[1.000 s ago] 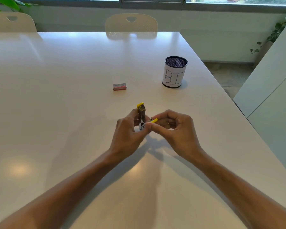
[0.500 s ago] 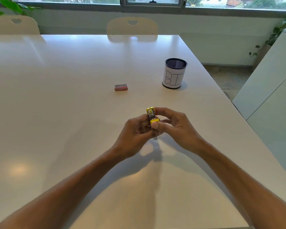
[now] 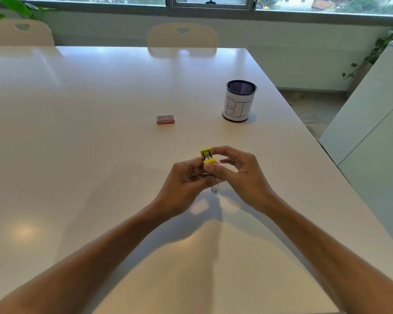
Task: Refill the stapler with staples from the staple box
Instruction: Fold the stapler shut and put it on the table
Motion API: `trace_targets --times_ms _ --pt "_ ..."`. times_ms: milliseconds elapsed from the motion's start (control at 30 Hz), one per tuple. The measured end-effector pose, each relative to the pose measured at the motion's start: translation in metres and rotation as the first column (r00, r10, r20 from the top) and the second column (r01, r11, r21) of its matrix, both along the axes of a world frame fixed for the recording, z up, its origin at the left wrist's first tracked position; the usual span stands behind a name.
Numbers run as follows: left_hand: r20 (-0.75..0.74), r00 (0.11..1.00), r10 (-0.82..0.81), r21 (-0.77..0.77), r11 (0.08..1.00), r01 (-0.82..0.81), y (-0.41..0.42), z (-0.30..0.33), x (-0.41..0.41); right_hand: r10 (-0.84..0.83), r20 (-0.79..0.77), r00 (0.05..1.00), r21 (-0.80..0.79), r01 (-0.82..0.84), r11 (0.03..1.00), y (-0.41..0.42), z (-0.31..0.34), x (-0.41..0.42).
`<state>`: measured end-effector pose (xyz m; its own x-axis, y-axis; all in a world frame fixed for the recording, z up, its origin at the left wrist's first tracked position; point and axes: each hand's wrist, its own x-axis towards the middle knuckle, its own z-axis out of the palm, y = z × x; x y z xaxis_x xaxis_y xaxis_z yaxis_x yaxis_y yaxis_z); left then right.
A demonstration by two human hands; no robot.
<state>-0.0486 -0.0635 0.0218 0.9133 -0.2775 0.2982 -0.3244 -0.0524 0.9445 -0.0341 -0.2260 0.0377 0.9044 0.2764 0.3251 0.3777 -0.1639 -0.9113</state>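
A small yellow stapler (image 3: 207, 157) is held just above the white table (image 3: 100, 155), its yellow front end pointing away from me and its metal rear end (image 3: 215, 189) sticking out below my fingers. My left hand (image 3: 186, 184) grips its body from the left. My right hand (image 3: 238, 175) pinches it from the right, index finger over the top and thumb on the near yellow part. The red staple box (image 3: 165, 119) lies flat and closed on the table, well beyond both hands.
A black mesh pen cup (image 3: 240, 101) with a white paper label stands at the right rear, near the table's right edge. Two pale chairs (image 3: 182, 38) stand at the far side. A white cabinet (image 3: 372, 132) stands to the right.
The stapler was upright a second ago with its top raised. Now it lies more level between both hands, with the two yellow parts close together. My hands shifted slightly right.
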Motion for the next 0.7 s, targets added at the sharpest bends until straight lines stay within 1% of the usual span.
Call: trace_targets --times_ms 100,200,233,267,300,333,367,400,433,467,500,533,600,700 --pt "-0.035 0.999 -0.011 -0.065 0.998 0.009 0.001 0.002 0.001 0.064 -0.067 0.996 -0.037 -0.067 0.997 -0.005 0.000 0.002" --pt "-0.065 0.997 -0.031 -0.060 0.998 0.027 0.004 0.002 0.003 0.071 -0.047 0.996 -0.003 -0.071 0.997 -0.006 -0.003 0.005" --pt "-0.063 0.997 -0.035 -0.023 0.999 0.033 0.005 0.002 0.004 0.062 -0.038 0.997 0.014 -0.061 0.998 -0.005 -0.003 0.007" --pt "-0.041 0.999 -0.023 0.050 0.998 0.025 0.007 0.001 0.005 0.052 -0.040 0.998 0.038 -0.050 0.998 -0.004 -0.003 0.011" --pt "0.016 1.000 0.016 0.168 0.986 -0.019 0.011 -0.001 0.007 0.043 -0.054 0.998 0.063 -0.039 0.997 -0.002 -0.001 0.016" --pt "0.105 0.992 0.065 0.313 0.945 -0.095 0.015 -0.004 0.009 0.026 -0.057 0.998 0.065 -0.022 0.998 -0.002 0.002 0.022" --pt "0.203 0.974 0.098 0.453 0.873 -0.182 0.020 -0.006 0.013 -0.016 -0.029 0.999 0.013 0.016 1.000 -0.002 0.005 0.028" --pt "0.288 0.952 0.106 0.567 0.782 -0.258 0.026 -0.008 0.016 -0.070 0.049 0.996 -0.098 0.074 0.992 -0.004 0.006 0.037" --pt "0.352 0.932 0.091 0.648 0.694 -0.313 0.032 -0.009 0.020 -0.094 0.157 0.983 -0.242 0.130 0.962 -0.006 0.008 0.046" --pt "0.395 0.916 0.074 0.706 0.614 -0.354 0.038 -0.009 0.025 -0.066 0.255 0.965 -0.389 0.165 0.906 -0.008 0.009 0.055" --pt "0.416 0.906 0.073 0.745 0.544 -0.386 0.044 -0.010 0.029 -0.015 0.309 0.951 -0.524 0.184 0.832 -0.008 0.008 0.064" --pt "0.419 0.903 0.092 0.773 0.486 -0.408 0.051 -0.010 0.034 0.031 0.326 0.945 -0.630 0.192 0.753 -0.008 0.007 0.072" --pt "0.388 0.909 0.155 0.811 0.411 -0.416 0.062 -0.013 0.041 0.079 0.324 0.943 -0.751 0.205 0.628 -0.004 0.005 0.085" --pt "0.332 0.919 0.213 0.843 0.371 -0.390 0.071 -0.018 0.045 0.136 0.304 0.943 -0.832 0.193 0.521 0.004 0.002 0.102"
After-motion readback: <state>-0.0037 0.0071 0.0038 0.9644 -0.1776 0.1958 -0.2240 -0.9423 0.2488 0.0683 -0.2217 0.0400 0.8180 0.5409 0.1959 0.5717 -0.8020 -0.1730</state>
